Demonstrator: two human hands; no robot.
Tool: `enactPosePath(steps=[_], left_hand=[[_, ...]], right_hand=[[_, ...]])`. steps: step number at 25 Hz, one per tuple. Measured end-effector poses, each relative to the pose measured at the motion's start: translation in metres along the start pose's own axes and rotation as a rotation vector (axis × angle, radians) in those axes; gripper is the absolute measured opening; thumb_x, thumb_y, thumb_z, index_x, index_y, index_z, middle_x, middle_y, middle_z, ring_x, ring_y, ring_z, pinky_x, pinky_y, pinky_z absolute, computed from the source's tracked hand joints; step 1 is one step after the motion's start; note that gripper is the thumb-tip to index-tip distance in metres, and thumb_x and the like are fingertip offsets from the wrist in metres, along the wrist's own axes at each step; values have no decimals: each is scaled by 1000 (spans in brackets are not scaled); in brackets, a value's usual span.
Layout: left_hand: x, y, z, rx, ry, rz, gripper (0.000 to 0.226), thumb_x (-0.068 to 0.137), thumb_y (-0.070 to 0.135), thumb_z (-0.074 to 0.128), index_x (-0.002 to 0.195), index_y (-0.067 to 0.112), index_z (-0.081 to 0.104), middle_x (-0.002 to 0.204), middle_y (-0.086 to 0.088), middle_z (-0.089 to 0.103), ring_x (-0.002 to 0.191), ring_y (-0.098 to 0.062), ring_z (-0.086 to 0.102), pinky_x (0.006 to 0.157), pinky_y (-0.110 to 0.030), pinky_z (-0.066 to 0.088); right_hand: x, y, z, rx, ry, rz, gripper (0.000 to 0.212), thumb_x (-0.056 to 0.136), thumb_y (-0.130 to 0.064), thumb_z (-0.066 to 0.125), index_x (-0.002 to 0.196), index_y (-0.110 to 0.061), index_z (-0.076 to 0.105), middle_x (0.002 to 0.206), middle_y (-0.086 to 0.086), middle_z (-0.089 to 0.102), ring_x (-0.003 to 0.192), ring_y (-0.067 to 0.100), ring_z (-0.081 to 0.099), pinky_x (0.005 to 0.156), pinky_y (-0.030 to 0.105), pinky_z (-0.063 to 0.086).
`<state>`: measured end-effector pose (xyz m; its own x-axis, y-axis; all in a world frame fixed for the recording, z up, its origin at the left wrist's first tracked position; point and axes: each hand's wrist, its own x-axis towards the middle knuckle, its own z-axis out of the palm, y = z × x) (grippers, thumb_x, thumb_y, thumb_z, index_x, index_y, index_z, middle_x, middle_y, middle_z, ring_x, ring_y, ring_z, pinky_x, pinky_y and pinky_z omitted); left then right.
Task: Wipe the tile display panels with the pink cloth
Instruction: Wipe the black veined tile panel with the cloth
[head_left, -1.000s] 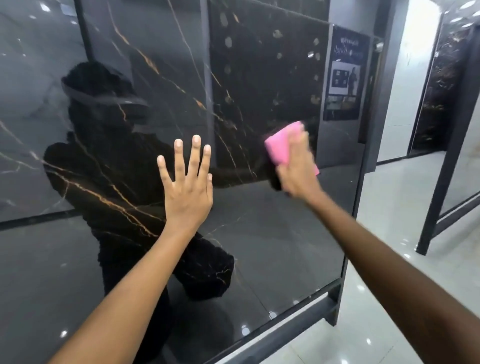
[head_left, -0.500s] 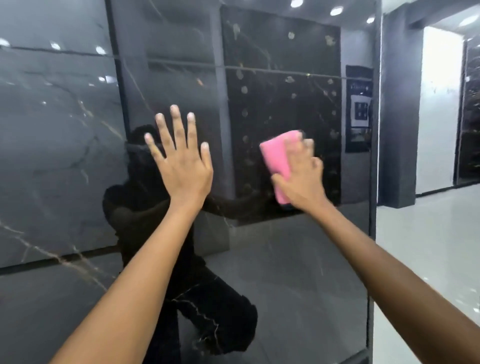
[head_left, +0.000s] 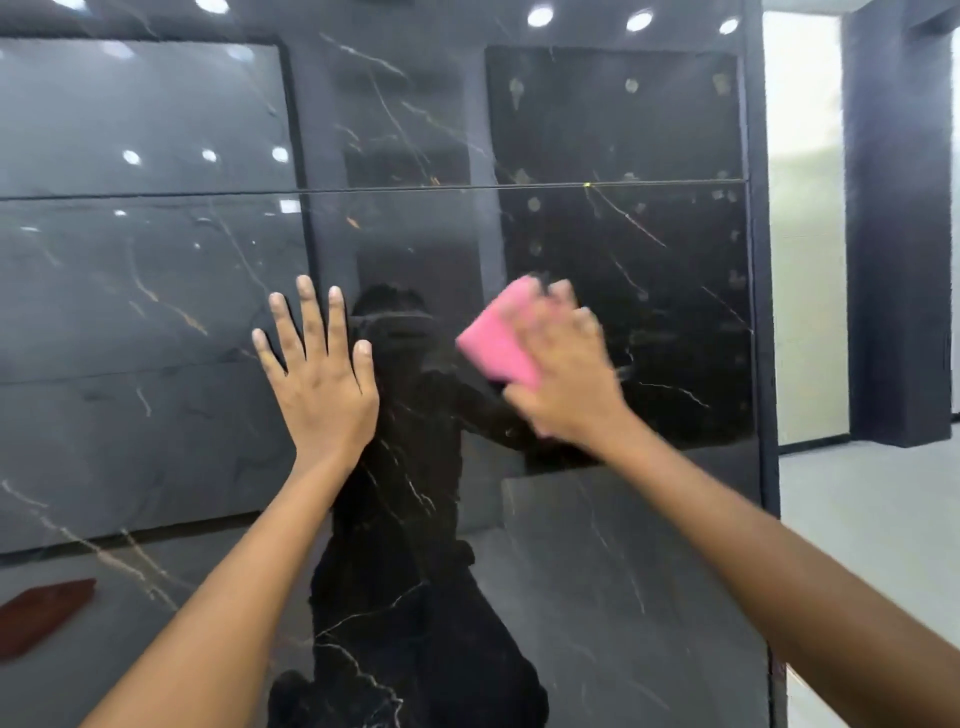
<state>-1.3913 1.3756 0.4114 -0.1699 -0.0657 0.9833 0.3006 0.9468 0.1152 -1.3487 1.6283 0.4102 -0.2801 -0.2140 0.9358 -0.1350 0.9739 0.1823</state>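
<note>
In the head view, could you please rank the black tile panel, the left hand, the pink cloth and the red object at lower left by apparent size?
1. Black tile panel, by far.
2. Left hand.
3. Pink cloth and red object: look alike, and the right hand partly covers the cloth, so unranked.

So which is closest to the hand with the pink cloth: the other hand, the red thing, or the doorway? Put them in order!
From the right hand, in the head view:
1. Left hand, just to its left, flat on the panel.
2. Doorway, off to the right past the panel's edge.
3. Red thing, far down in the bottom-left corner.
</note>
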Motion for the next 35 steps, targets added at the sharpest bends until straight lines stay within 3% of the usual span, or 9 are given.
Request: enactPosePath(steps=[5,9,11,15,17,21,23,31,35], left_hand=[[-3,7,3,16,28,-33,59,102,36,21,157,20,8,164,-5,0,150,-29,-4,119,-50,-5],[-3,3,4,15,31,-4,59,101,35,23,157,18,11,164,-7,3,150,-31,-3,119,-49,-6],[-5,1,3,12,29,15,59,101,34,24,157,17,12,164,-7,3,150,-31,-2,118,-47,-9],[-9,8,4,6,24,-22,59,102,34,22,157,19,6,164,-5,-1,150,-30,-5,119,-47,-8],[-10,8,4,6,21,-23,60,101,33,24,157,19,8,164,-4,0,150,-29,-4,120,-49,-4],[-1,36,-1,-122,64,-145,58,95,26,34,151,9,29,163,-7,14,150,-28,5,119,-50,-2],[4,76,4,-218,36,-65,58,95,30,30,149,8,31,162,-8,16,150,-27,7,119,-47,-4],[-6,111,41,-40,-1,19,62,103,39,22,157,17,3,164,-7,-5,150,-32,-7,118,-55,-5],[-7,111,41,-49,32,26,62,102,38,24,157,16,6,164,-8,0,150,-33,-3,118,-55,-3]], right_hand=[[48,51,-34,307,149,999,72,93,-26,49,152,-2,16,158,21,15,145,36,17,117,45,19],[65,-49,-15,245,-66,-128,81,78,-25,55,151,-6,25,156,25,20,145,37,18,117,36,10],[70,-24,-13,117,-15,-280,81,75,-36,49,149,-6,33,154,25,26,144,39,22,117,44,18],[78,65,-43,265,150,795,74,92,-34,49,153,-5,19,158,23,14,146,38,14,118,47,19],[95,50,-52,292,171,1014,76,92,-32,49,153,-4,13,158,23,13,145,37,15,118,45,18],[92,-48,-14,168,44,-73,81,73,-28,48,148,-1,31,152,29,26,141,43,24,112,46,25],[86,-16,-11,131,45,-281,78,72,-35,46,144,-6,41,151,25,32,141,42,29,112,44,27],[71,156,-40,303,304,1067,69,89,-44,40,151,-17,27,154,11,29,137,33,34,112,49,32],[42,47,-3,216,117,63,80,72,-30,58,147,-10,38,152,21,32,139,38,32,110,40,25]])
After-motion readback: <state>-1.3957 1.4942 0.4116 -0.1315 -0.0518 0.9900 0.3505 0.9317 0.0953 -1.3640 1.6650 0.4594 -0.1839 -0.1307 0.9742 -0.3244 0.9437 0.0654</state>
